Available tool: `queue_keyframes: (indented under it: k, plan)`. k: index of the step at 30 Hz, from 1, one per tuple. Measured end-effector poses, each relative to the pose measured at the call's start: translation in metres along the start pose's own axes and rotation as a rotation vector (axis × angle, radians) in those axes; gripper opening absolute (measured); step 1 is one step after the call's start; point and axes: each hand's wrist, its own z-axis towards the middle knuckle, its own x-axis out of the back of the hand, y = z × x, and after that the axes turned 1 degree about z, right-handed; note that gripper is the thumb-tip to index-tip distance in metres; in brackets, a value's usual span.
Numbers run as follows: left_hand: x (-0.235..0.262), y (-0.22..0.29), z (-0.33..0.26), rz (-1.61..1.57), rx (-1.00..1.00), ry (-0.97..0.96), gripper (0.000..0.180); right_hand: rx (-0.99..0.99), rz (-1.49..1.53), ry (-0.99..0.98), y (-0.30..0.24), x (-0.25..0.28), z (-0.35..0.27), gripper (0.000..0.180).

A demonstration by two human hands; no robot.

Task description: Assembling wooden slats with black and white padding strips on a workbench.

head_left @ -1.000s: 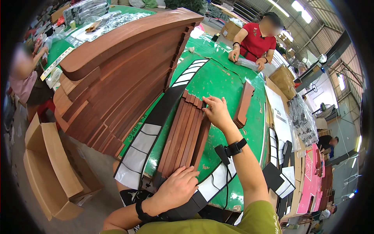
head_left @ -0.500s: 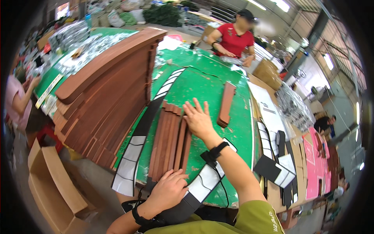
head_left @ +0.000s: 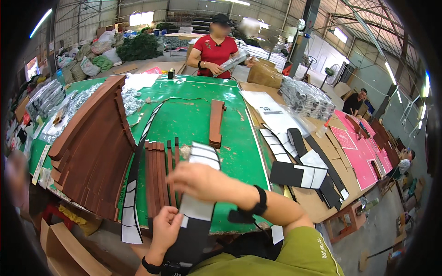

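Note:
My left hand [head_left: 165, 230] is closed, thumb and fingers pressed together at the left edge of a black strip with white patches [head_left: 191, 241]; what they hold, if anything, is hidden. Over the same strip hovers my right hand [head_left: 198, 181], its fingers bent and smeared by motion. To the left of both hands, brown wood-look slats [head_left: 155, 177] lie side by side, pointing away from me. Two thin slats [head_left: 177, 152] stand slightly apart from that row. A second black-and-white strip [head_left: 130, 198] runs along the row's left side.
A tall curved stack of brown boards [head_left: 92, 152] stands at left on the green table [head_left: 189, 119]. Farther off lies a short brown bundle [head_left: 216, 124]. Black and white pieces [head_left: 299, 175] rest on cardboard at right. Across the table, a person in red [head_left: 216, 55] holds a silvery packet.
My view has turned. My right hand has left the far ends of the slats and come nearer over the strip. My left hand has moved off the slats' near ends; its fingers have closed.

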Motion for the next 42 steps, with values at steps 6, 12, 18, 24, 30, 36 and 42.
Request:
queue_keyframes:
  k: [6,12,18,24,30,36,42]
  plan:
    - [0.004,-0.003,0.018,-0.441,0.041,0.061,0.01,-0.006,-0.341,-0.232,-0.034,-0.039,-0.063,0.021]
    - [0.005,0.004,0.015,-0.609,0.142,0.074,0.014,-0.046,-0.277,-0.017,-0.025,-0.047,-0.073,0.035]
    - [0.014,-0.003,0.013,-0.585,0.124,0.036,0.028,-0.007,-0.164,0.035,-0.021,-0.046,-0.061,0.042]
    - [0.027,-0.003,0.013,-0.608,0.189,0.087,0.032,-0.01,-0.259,0.004,-0.011,-0.055,-0.061,0.045]
    - [0.03,-0.003,0.018,-0.646,0.223,0.064,0.035,-0.059,-0.117,0.066,-0.011,-0.059,-0.056,0.044]
    - [0.032,-0.01,0.022,-0.587,0.186,0.064,0.035,-0.054,-0.099,0.046,-0.003,-0.064,-0.056,0.043]
    - [0.032,-0.005,0.018,-0.561,0.135,0.02,0.034,-0.021,-0.122,0.011,0.01,-0.06,-0.053,0.048]
